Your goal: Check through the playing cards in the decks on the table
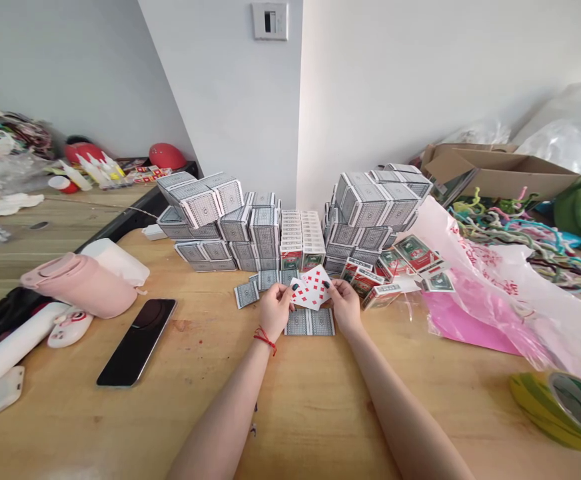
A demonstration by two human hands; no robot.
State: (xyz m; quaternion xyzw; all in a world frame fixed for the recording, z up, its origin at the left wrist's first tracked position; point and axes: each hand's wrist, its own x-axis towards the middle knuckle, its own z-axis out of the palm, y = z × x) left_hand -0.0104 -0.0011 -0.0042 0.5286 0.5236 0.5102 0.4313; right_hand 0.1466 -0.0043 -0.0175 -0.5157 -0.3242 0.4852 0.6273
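Note:
My left hand (pixel 276 310) is closed, pinching a playing card (pixel 301 295) with red diamonds by its left edge. Between the fingers of my right hand (pixel 345 304), also closed, is another diamond card (pixel 318 279). The two cards overlap face up in the middle. Just below them, face-down cards (pixel 310 323) with grey patterned backs lie side by side on the table. More face-down cards (pixel 246 294) lie beyond and left of my left hand. Small card boxes (pixel 363 277) lean close to my right hand.
Grey patterned boxes (pixel 203 207) are stacked at the back left, and more boxes (pixel 365 200) at the back right. White card boxes (pixel 302 233) stand between them. A phone (pixel 138 343) and pink bottle (pixel 83 283) lie left; yellow tape (pixel 535 400) and pink plastic (pixel 470 320) lie right.

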